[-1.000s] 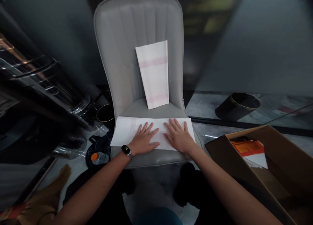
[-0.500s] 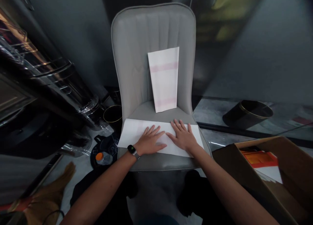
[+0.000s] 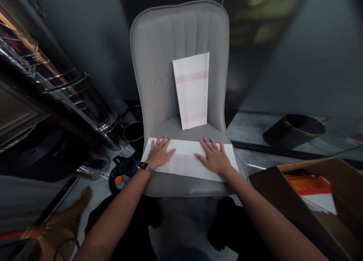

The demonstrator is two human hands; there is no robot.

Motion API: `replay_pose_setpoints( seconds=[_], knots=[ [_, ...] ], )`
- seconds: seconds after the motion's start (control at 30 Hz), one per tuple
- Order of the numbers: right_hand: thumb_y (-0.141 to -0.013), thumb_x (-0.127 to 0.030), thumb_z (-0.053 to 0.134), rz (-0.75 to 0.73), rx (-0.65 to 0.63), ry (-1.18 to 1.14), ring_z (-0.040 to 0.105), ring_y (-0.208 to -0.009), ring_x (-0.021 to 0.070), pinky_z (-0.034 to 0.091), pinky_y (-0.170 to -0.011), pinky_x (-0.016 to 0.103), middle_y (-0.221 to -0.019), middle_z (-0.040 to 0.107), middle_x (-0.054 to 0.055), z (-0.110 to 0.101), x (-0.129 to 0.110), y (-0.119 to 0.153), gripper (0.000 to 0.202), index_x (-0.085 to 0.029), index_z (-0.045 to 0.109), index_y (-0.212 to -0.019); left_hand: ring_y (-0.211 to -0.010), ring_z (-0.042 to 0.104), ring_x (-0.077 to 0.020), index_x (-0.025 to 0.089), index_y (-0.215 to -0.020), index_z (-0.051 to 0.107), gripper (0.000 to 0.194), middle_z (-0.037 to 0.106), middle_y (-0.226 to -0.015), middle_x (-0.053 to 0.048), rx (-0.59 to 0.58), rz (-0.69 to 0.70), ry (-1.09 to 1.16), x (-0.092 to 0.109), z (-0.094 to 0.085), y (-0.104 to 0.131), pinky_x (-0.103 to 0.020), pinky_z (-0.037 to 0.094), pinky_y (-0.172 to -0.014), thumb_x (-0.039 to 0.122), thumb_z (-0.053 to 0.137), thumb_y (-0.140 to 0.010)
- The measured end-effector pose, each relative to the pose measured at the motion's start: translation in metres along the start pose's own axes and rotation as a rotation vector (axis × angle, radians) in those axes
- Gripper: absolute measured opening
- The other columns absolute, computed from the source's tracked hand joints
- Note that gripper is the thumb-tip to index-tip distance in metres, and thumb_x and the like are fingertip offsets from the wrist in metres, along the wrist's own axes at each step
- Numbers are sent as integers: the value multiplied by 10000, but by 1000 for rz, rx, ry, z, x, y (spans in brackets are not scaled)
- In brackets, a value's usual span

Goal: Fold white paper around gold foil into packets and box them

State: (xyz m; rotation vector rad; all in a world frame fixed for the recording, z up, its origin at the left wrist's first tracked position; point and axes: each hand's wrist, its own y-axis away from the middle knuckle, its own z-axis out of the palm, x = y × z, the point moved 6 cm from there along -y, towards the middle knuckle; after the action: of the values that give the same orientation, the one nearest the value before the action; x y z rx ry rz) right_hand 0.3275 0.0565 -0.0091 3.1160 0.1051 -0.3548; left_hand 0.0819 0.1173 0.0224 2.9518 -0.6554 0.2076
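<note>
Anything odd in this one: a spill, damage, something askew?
Only mildly: the upright paper leans a little crookedly against the chair back, and the left hand and right hand press another sheet on the seat, an unusual work surface. No spill or damage stands out.

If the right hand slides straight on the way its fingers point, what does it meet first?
Crossing the chair seat, the right hand would probably first meet the lower edge of the pink-banded white piece leaning against the chair back; depth is hard to judge.
</note>
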Motion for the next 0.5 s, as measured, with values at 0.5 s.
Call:
replay_pose_setpoints(
  seconds=[0.5],
  knots=[
    [-951,-789,203,266,-53,-54,183,-1551,427,102,-1190,761,-1702,224,85,-2,94,42,907,-223,161,-1658,-1564,36,-444,249,-1612,314,808,124,-1713,-160,-18,-108,18,-29,-6,-5,-652,108,-1223,739,346,-969]
  ],
)
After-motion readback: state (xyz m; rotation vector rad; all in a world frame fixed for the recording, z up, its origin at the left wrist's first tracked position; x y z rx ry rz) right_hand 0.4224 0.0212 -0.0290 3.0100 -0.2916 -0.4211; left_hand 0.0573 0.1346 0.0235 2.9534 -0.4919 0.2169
